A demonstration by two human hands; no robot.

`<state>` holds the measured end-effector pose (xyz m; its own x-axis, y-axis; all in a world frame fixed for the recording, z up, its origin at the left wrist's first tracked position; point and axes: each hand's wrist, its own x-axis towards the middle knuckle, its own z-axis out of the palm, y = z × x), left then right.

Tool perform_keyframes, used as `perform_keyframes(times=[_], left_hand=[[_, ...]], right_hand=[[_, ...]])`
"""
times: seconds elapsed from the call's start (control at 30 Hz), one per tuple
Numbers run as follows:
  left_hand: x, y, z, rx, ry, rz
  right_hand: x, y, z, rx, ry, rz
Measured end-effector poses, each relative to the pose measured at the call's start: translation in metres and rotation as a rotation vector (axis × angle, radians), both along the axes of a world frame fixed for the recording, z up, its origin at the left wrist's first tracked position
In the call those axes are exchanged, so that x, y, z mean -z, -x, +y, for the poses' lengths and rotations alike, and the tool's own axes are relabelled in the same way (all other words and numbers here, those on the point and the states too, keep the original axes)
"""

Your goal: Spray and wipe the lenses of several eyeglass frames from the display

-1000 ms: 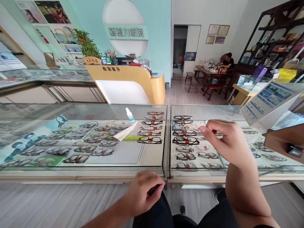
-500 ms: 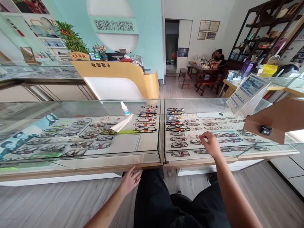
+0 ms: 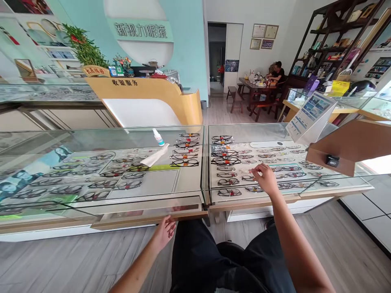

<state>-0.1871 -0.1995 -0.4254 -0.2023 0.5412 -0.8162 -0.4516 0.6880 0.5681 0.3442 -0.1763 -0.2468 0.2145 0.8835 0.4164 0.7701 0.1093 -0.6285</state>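
Note:
My left hand [image 3: 165, 234] is at the front of the left glass display case, its fingers curled at the edge of a drawer [image 3: 152, 219] that stands slightly pulled out. Above the right case's glass top, my right hand [image 3: 265, 178] has its thumb and fingers drawn together. What they hold, if anything, I cannot make out. Rows of eyeglasses [image 3: 226, 161] lie under the glass around it. On the left case's top are a white spray bottle [image 3: 158, 137] and a pale cloth [image 3: 155, 156].
To the right stand a brown open box [image 3: 351, 142] with a small black device [image 3: 332, 160], and a tilted printed card stand [image 3: 311, 116]. Behind the cases is a yellow-and-white counter [image 3: 146, 106]. A person [image 3: 276, 75] sits at a far wooden table.
The drawer in the left case has come out toward me, with my left hand at its edge. My right hand stays over the right case. The whole view has shifted slightly.

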Motion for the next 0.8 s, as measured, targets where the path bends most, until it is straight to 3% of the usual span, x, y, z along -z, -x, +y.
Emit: perform_keyframes(times=[0.13,0.23,0.3,0.4,0.43,0.5,0.57,0.63,0.8], left_hand=[[-0.009,0.008,-0.030,0.123,0.055,0.066],[-0.032,0.001,-0.060,0.390,0.071,0.243],[-0.062,-0.010,-0.078,0.734,-0.087,0.347],[-0.127,-0.027,-0.093,0.967,-0.619,0.549],[-0.148,-0.030,-0.092,0.983,-0.736,0.659],[-0.183,-0.033,-0.082,0.884,-0.875,0.874],[-0.202,-0.029,-0.068,0.752,-0.875,1.008],[-0.207,-0.022,-0.054,0.711,-0.764,1.052],[-0.200,-0.001,-0.040,0.814,-0.561,1.097]], right_hand=[[0.002,0.000,0.000,-0.002,-0.009,-0.012],[0.002,0.000,-0.001,0.007,-0.007,-0.016],[0.002,0.001,-0.001,0.019,0.010,-0.024],[0.001,0.003,0.001,0.045,0.036,-0.041],[0.001,0.004,0.002,0.055,0.042,-0.047],[0.001,0.005,0.003,0.072,0.050,-0.055],[0.002,0.005,0.004,0.080,0.050,-0.057],[0.002,0.004,0.004,0.077,0.043,-0.052],[0.002,0.001,0.001,0.066,0.045,-0.016]])
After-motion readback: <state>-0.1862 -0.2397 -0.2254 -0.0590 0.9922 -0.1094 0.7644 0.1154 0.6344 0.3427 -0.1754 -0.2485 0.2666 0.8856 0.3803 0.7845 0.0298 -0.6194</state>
